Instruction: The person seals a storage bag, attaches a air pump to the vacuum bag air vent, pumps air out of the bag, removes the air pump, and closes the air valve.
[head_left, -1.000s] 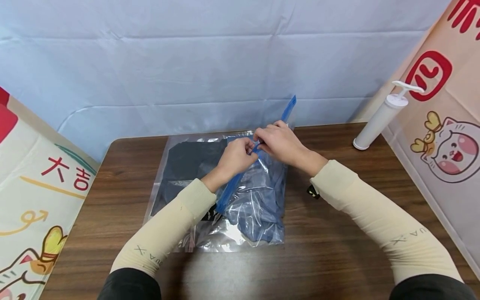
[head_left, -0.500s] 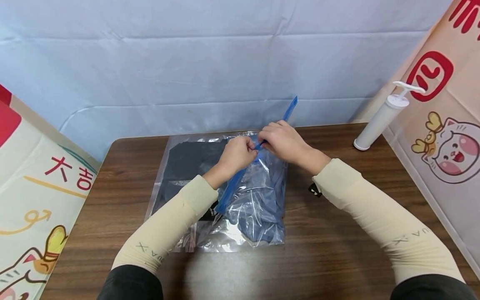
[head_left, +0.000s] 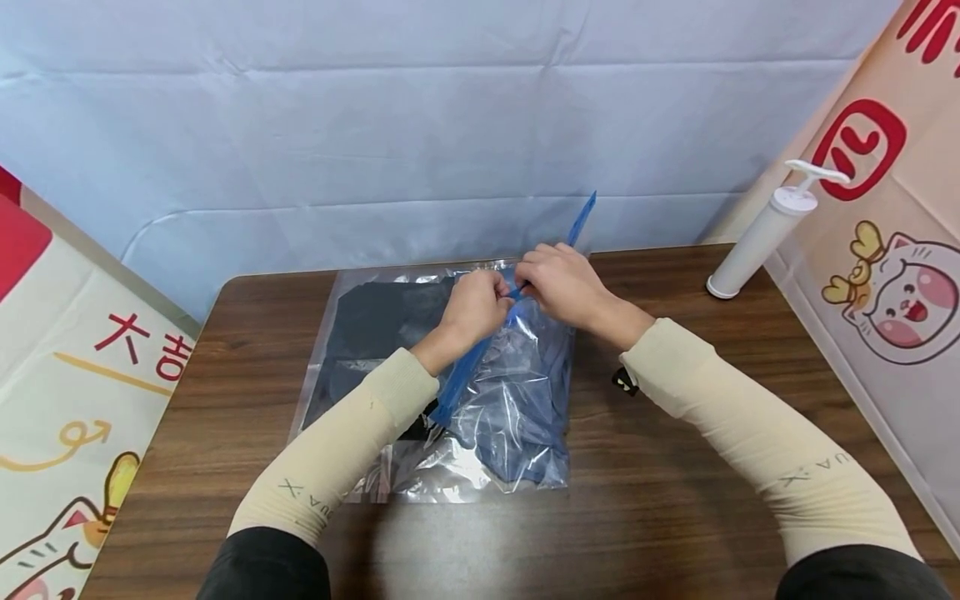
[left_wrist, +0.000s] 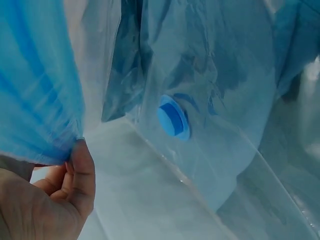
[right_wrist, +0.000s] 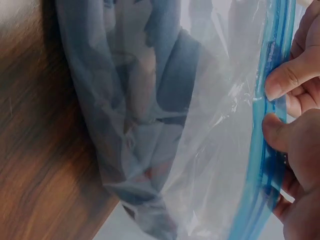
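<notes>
A clear plastic storage bag (head_left: 442, 475) lies on the table, with dark clothing (head_left: 386, 321) at its left and blue clothing (head_left: 525, 417) at its right. Its blue zip strip (head_left: 467, 375) runs diagonally, raised toward the back. My left hand (head_left: 472, 307) pinches the strip between thumb and fingers near its middle. Just beyond it, my right hand (head_left: 561, 282) pinches the same strip, thumbs close together in the right wrist view. A round blue valve (left_wrist: 171, 118) shows on the bag in the left wrist view. Both hands cover part of the strip in the head view.
A white hand pump (head_left: 761, 242) stands upright at the back right of the wooden table (head_left: 660, 467). A pale cloth backdrop (head_left: 375, 150) hangs behind the table's far edge. Printed cloths flank both sides.
Both hands have shifted very slightly along the strip, still pinching it. The strip's far end has tipped a little right and turned more edge-on.
</notes>
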